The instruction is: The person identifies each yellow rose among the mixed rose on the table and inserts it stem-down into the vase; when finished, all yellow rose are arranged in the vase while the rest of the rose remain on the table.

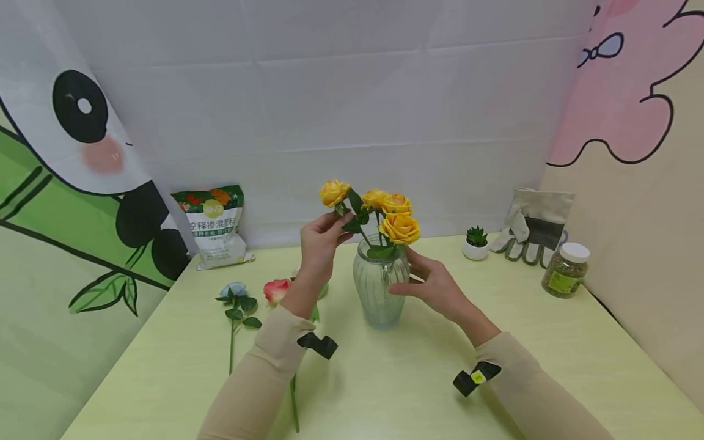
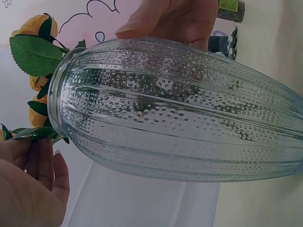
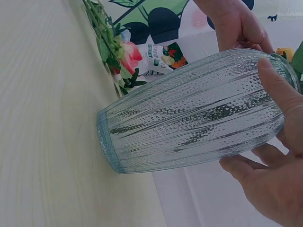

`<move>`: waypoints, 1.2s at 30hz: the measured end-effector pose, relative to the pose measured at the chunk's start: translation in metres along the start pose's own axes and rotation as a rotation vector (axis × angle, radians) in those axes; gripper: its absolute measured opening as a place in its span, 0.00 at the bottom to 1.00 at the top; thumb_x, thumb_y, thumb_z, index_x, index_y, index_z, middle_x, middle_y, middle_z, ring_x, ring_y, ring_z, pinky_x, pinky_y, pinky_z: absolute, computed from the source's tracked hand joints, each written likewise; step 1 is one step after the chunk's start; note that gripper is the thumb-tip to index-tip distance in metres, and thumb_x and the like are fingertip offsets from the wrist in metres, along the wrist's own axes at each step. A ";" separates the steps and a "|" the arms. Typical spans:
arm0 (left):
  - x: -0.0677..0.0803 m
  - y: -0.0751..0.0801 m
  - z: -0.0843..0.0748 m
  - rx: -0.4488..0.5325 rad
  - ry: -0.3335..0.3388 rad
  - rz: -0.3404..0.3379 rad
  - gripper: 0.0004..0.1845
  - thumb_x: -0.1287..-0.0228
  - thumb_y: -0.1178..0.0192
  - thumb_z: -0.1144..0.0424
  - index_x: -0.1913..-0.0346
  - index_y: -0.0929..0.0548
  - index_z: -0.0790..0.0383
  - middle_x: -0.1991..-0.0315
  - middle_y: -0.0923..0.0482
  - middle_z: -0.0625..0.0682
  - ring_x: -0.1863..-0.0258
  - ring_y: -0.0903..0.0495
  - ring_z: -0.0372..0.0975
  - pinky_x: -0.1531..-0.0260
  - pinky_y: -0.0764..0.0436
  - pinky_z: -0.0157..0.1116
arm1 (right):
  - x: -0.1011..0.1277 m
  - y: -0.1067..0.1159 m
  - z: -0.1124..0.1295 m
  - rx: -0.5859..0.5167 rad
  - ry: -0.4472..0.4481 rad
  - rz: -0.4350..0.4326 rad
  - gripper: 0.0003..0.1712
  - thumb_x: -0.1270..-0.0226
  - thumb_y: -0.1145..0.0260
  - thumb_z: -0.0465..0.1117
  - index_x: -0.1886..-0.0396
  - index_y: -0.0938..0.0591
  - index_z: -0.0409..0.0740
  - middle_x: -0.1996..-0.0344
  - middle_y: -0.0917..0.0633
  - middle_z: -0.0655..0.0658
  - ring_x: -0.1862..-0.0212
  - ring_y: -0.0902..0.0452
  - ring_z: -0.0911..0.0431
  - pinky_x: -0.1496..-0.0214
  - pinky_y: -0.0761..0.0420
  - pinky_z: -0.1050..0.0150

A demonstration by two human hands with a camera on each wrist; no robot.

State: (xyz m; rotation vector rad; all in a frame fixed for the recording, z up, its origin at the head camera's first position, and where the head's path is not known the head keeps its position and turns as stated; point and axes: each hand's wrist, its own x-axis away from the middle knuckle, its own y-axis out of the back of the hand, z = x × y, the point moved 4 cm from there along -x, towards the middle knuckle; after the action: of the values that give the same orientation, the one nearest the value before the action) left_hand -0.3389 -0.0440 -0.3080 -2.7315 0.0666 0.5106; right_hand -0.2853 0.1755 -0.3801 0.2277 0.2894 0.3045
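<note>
Head view: vase (image 1: pixel 381 287) stands upright on the table (image 1: pixel 550 342), braced by the right hand (image 1: pixel 434 284) wrapped round its side, while the left hand (image 1: pixel 319 241) pinches a yellow rose (image 1: pixel 334 192) by its stem above the rim. Left wrist view: fingers (image 2: pixel 40 163) clasp the leafy stem beside the mouth. Right wrist view: thumb and fingers (image 3: pixel 279 90) grip the glass, steadying it.

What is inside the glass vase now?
The glass vase holds yellow roses; their green stems enter its neck. The left hand pinches one rose stem. The ribbed glass blurs the lower stems.
</note>
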 end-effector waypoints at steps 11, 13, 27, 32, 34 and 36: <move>-0.001 -0.001 -0.002 0.012 0.035 0.039 0.05 0.33 0.36 0.72 0.59 0.11 0.64 0.65 0.13 0.49 0.65 0.14 0.39 0.56 0.14 0.40 | 0.000 0.000 -0.002 0.004 0.000 -0.004 0.56 0.42 0.22 0.51 0.20 0.44 0.56 0.23 0.41 0.53 0.27 0.38 0.42 0.33 0.29 0.47; -0.001 -0.001 -0.002 0.017 0.029 0.040 0.06 0.33 0.36 0.73 0.62 0.11 0.61 0.65 0.13 0.49 0.67 0.14 0.38 0.59 0.14 0.38 | -0.001 -0.001 -0.003 0.003 0.006 -0.003 0.56 0.42 0.22 0.51 0.20 0.44 0.57 0.23 0.41 0.53 0.27 0.38 0.42 0.33 0.29 0.46; 0.003 -0.008 0.008 -0.090 0.036 0.124 0.10 0.32 0.36 0.73 0.54 0.15 0.78 0.66 0.13 0.48 0.60 0.13 0.38 0.55 0.14 0.37 | -0.001 -0.001 0.000 0.009 0.016 -0.010 0.54 0.41 0.22 0.47 0.20 0.42 0.55 0.23 0.41 0.49 0.29 0.36 0.40 0.34 0.28 0.46; 0.004 -0.008 0.011 -0.092 0.054 0.131 0.11 0.32 0.38 0.73 0.52 0.16 0.79 0.65 0.12 0.49 0.60 0.14 0.37 0.52 0.15 0.38 | -0.001 -0.001 0.001 0.016 0.027 -0.011 0.53 0.41 0.22 0.47 0.20 0.42 0.57 0.23 0.40 0.50 0.29 0.36 0.40 0.33 0.28 0.47; 0.004 -0.008 0.013 -0.117 0.078 0.116 0.13 0.32 0.39 0.73 0.49 0.18 0.80 0.64 0.12 0.50 0.61 0.14 0.36 0.52 0.16 0.37 | -0.001 -0.001 0.001 0.027 0.029 -0.012 0.54 0.41 0.22 0.48 0.20 0.42 0.57 0.23 0.40 0.51 0.29 0.36 0.40 0.33 0.28 0.47; 0.004 -0.008 0.015 -0.147 0.116 0.095 0.15 0.31 0.41 0.73 0.46 0.20 0.81 0.60 0.13 0.53 0.61 0.16 0.35 0.50 0.17 0.38 | -0.001 -0.001 0.000 0.032 0.020 -0.016 0.54 0.41 0.22 0.49 0.20 0.42 0.58 0.23 0.40 0.52 0.29 0.36 0.41 0.33 0.28 0.47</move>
State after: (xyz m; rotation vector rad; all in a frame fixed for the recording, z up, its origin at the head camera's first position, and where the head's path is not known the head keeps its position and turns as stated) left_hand -0.3393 -0.0312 -0.3201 -2.9117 0.1960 0.3958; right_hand -0.2861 0.1740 -0.3798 0.2544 0.3155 0.2866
